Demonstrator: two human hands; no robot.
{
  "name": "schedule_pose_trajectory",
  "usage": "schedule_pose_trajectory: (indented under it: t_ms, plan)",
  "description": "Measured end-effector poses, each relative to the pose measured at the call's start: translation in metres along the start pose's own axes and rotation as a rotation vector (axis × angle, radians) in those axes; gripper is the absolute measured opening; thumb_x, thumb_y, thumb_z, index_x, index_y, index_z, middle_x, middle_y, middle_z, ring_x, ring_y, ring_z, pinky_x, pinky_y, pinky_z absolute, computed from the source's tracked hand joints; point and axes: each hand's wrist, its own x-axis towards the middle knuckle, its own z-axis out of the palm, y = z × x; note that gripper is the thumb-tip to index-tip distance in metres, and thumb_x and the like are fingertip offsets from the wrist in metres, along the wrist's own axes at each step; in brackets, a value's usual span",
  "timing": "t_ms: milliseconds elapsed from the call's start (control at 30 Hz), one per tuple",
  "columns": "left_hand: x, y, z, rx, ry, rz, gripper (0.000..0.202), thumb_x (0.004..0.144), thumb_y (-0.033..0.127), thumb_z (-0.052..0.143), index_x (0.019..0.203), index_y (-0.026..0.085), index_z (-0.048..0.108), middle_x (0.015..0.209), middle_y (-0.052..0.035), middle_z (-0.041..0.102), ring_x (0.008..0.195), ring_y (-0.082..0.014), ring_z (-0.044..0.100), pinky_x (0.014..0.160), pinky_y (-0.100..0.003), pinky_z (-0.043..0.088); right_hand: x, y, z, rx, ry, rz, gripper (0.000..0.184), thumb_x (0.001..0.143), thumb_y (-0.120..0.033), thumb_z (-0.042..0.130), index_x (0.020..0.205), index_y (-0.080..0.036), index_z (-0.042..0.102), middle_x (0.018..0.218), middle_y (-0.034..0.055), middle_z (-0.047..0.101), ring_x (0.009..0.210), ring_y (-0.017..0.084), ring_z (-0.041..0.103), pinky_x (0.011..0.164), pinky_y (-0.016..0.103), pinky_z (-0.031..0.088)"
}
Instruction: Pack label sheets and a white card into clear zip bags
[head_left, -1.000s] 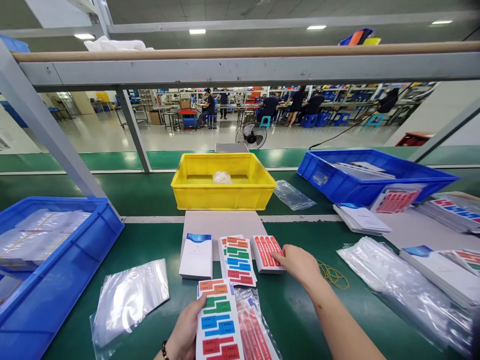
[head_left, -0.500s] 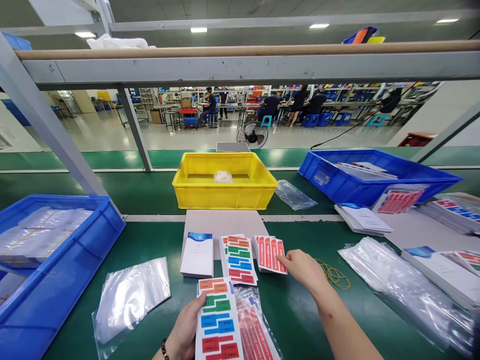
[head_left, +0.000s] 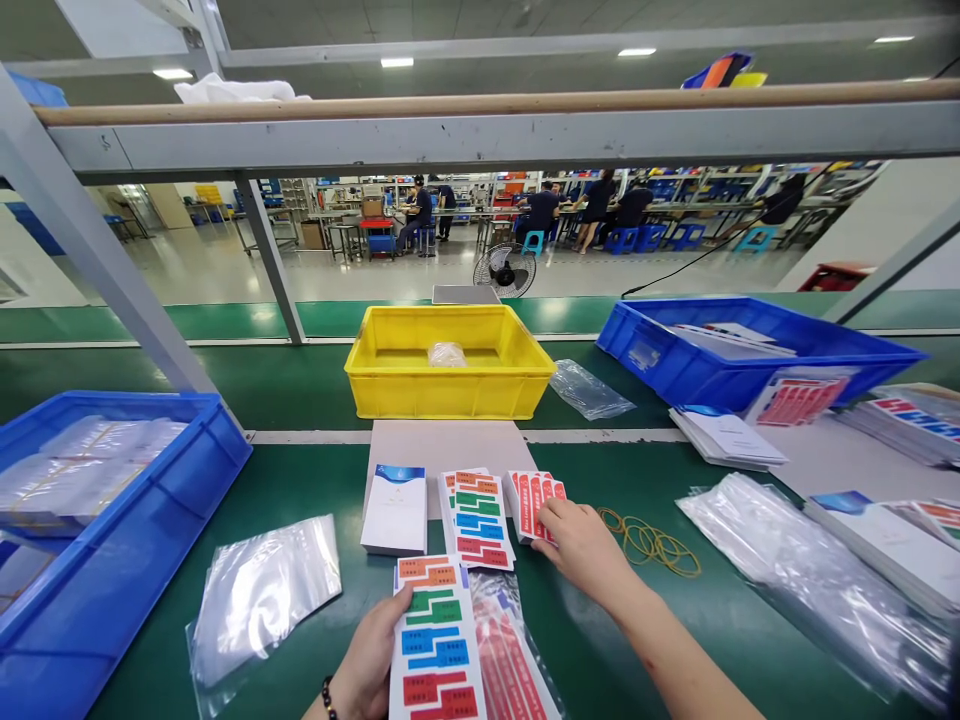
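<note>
My left hand [head_left: 373, 645] grips a sheet of coloured labels [head_left: 437, 640] by its left edge, thumb on top. Beneath and to the right of that sheet lies a clear bag with red label sheets [head_left: 510, 655] in it. My right hand [head_left: 576, 540] is closed on the right side of a stack of red label sheets [head_left: 527, 497]; its fingertips are partly hidden. Between the hands sits a stack of coloured label sheets [head_left: 478, 515]. Left of it stands a stack of white booklets [head_left: 395, 510] with blue tops.
Clear plastic bags [head_left: 262, 590] lie at left, beside a blue bin [head_left: 214, 440] of bagged packs. A yellow bin [head_left: 450, 392] stands behind the stacks. Yellow rubber bands [head_left: 652, 545] and more bags [head_left: 795, 570] lie at right, before another blue bin [head_left: 675, 365].
My right hand has shifted left and reaches further over the red label stack, uncovering more of the rubber bands. My left hand stays with its sheet.
</note>
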Motion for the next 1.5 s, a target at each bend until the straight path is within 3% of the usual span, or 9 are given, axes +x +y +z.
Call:
schedule_pose_trajectory:
  t_ms: [467,633,833,1033,1267,1433,1500]
  plan:
    - [0.002,-0.001,0.001,-0.012,-0.009,0.000,0.030,0.087,0.030,0.046,0.089,0.003,0.060,0.069,-0.0152,0.074,0.068,-0.0269,0.071,0.065,-0.035,0.055,0.002,0.005,-0.002,0.014,0.003,-0.063,0.004,0.076,-0.018,0.062,0.073,-0.017,0.060,0.077,0.0048,0.063,0.072,0.020,0.058,0.063,0.029,0.034]
    - [0.003,-0.001,0.000,-0.014,-0.008,0.026,0.030,0.087,0.029,0.048,0.088,0.002,0.060,0.070,-0.0169,0.074,0.067,-0.0277,0.071,0.064,-0.036,0.055,0.000,0.007,-0.002,0.057,0.002,-0.075,0.019,0.083,-0.015,0.047,0.070,-0.017,0.061,0.073,0.0050,0.061,0.069,0.018,0.056,0.062,0.028,0.035]
    - [-0.002,0.000,0.005,-0.007,0.011,0.005,0.027,0.086,0.027,0.048,0.086,0.003,0.060,0.070,-0.0156,0.074,0.067,-0.0268,0.071,0.065,-0.035,0.055,-0.005,0.011,0.006,0.111,0.038,-0.041,0.032,0.074,-0.002,0.038,0.075,-0.016,0.067,0.084,0.0082,0.067,0.074,0.018,0.061,0.066,0.027,0.043]
    - [0.002,-0.002,-0.001,-0.032,-0.010,0.018,0.029,0.086,0.029,0.048,0.088,0.003,0.061,0.072,-0.0165,0.073,0.070,-0.0280,0.071,0.066,-0.036,0.055,-0.010,0.012,0.018,0.144,0.188,0.082,0.036,0.085,-0.014,0.033,0.092,-0.017,0.068,0.091,0.0080,0.071,0.083,0.020,0.065,0.075,0.030,0.050]
    - [0.003,-0.004,-0.004,-0.057,0.003,0.042,0.028,0.084,0.027,0.051,0.090,0.002,0.060,0.071,-0.0169,0.073,0.067,-0.0278,0.070,0.066,-0.037,0.055,-0.013,0.014,0.005,0.206,0.449,0.190,0.036,0.090,-0.027,0.033,0.092,-0.017,0.068,0.095,0.0085,0.071,0.088,0.021,0.064,0.082,0.034,0.048]
    - [-0.004,-0.001,0.002,-0.046,0.027,0.022,0.028,0.085,0.026,0.050,0.094,0.001,0.059,0.070,-0.0165,0.073,0.065,-0.0271,0.070,0.064,-0.036,0.055,-0.010,0.011,0.005,0.280,0.382,0.270,0.039,0.088,-0.031,0.030,0.088,-0.014,0.066,0.092,0.0121,0.070,0.085,0.023,0.064,0.079,0.033,0.045]
    - [-0.005,0.000,0.003,-0.037,0.031,0.006,0.029,0.084,0.027,0.052,0.096,0.002,0.059,0.071,-0.0161,0.074,0.067,-0.0274,0.071,0.065,-0.036,0.056,-0.008,0.008,0.010,0.294,0.324,0.295,0.037,0.086,-0.032,0.031,0.080,-0.016,0.064,0.079,0.0114,0.070,0.073,0.023,0.064,0.069,0.031,0.046]
